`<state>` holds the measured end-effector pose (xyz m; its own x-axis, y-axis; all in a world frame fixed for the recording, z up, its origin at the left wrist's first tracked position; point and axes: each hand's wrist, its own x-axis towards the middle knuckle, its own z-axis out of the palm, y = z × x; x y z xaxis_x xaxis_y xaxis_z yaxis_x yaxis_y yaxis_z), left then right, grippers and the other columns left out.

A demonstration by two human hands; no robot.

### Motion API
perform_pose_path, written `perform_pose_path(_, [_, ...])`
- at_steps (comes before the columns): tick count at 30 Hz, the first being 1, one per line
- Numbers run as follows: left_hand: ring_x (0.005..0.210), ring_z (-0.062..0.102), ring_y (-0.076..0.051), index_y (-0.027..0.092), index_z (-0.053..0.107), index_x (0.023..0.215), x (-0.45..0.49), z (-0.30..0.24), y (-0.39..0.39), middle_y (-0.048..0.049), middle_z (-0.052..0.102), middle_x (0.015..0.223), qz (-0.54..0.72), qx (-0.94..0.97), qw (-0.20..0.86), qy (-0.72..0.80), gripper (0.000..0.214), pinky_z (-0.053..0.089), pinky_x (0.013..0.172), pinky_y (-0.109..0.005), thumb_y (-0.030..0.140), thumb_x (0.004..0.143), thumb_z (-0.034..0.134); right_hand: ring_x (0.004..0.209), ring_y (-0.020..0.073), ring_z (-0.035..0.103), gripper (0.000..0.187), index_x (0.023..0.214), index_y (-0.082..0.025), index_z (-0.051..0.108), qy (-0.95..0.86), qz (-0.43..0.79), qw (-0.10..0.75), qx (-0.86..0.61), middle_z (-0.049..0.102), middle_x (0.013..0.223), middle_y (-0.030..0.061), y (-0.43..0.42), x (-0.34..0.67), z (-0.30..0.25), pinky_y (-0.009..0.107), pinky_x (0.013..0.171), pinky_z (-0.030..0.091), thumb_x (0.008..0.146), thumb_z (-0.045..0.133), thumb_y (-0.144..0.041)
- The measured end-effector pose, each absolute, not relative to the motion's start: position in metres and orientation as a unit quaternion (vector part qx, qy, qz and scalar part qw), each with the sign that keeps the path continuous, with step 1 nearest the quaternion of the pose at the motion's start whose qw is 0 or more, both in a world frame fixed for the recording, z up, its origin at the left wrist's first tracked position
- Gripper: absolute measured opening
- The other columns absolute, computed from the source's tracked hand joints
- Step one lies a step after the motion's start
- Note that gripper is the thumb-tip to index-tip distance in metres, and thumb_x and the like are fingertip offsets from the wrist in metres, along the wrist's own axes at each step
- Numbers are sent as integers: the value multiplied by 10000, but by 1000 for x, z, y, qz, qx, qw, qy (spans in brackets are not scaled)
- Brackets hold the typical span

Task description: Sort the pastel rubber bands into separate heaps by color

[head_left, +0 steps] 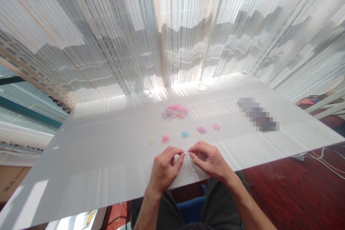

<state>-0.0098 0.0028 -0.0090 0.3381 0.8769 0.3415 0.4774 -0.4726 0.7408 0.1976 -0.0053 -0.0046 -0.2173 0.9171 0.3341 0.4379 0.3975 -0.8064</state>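
Observation:
Both hands meet over the near edge of the white table. My left hand point(165, 168) pinches one end of a tiny pale, bluish-white piece point(185, 152), and my right hand point(211, 159) pinches its other end. The piece is too small to make out its kind. Just beyond the fingers lies a little heap of blue bits point(185, 133). To its left are small heaps of pink bits point(165, 138) and pale yellow bits point(152, 141). On its right sit purple bits point(201, 129) and light pink bits point(216, 126).
Farther back on the white table point(107, 172) is a larger heap of mixed-colour bits point(175, 111). A blurred-out dark object point(257, 115) lies to the right. Sheer striped curtains point(178, 43) hang behind the table. White cables point(323, 156) trail over the red floor.

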Motion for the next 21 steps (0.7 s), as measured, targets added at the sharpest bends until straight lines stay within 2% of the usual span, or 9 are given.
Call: perform_pose_path(21, [616, 544, -102, 217, 707, 999, -9, -10, 4, -12, 718, 895, 370, 775, 281, 429, 95, 479, 614, -223, 203, 972, 618, 784, 172, 659, 101, 944, -212, 734, -718, 305, 412, -472, 708, 853, 37, -5, 199, -10, 292, 751, 520, 951, 637, -240])
